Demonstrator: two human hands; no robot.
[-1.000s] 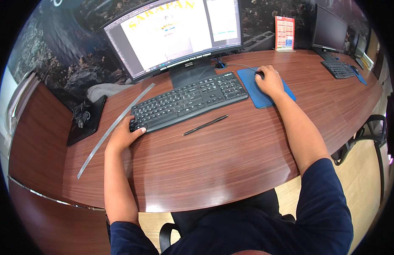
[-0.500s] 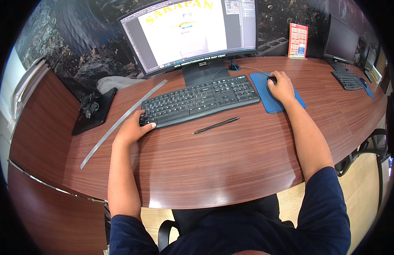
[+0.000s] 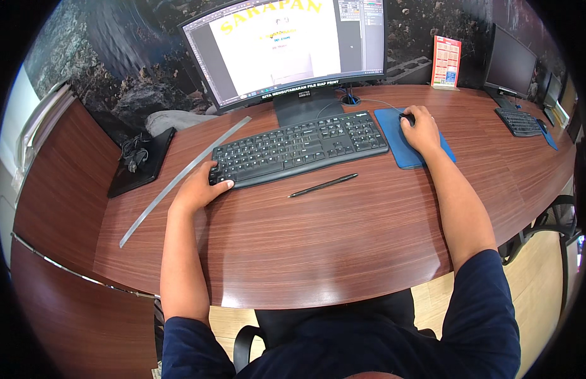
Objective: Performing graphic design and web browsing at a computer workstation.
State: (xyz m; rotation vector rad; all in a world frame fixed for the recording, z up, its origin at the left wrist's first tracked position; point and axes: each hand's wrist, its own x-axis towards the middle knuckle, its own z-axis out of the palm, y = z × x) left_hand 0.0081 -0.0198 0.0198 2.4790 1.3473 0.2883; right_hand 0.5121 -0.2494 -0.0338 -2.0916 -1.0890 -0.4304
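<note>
Left hand spread on a long black plastic keyboard, right hand around a small black mouse

In the head view, the left hand lay loosely at the keyboard's left end, its thumb stretched along the near corner and its other fingers over the keys there. It gripped nothing; the spread probably kept several end keys within reach at once. How hard any fingertip pressed could not be told.

The right hand was curved over the mouse, grasping it lightly from above. The mouse stood just right of the keyboard, on a blue rectangular mouse pad, which presumably gave it a smooth surface. Its thin cable ran behind the keyboard's right end, likely to leave the hand free.

A wide black-framed monitor stood behind the keyboard, lit with a mostly white page, seemingly placed to face the person. In front of the keyboard, a slim black pen lay slantwise, apart from both hands. Left of the keyboard lay a long pale ruler-like strip; farther left, a dark coiled cable sat on a flat black slab, perhaps kept aside to spare working room.
</note>
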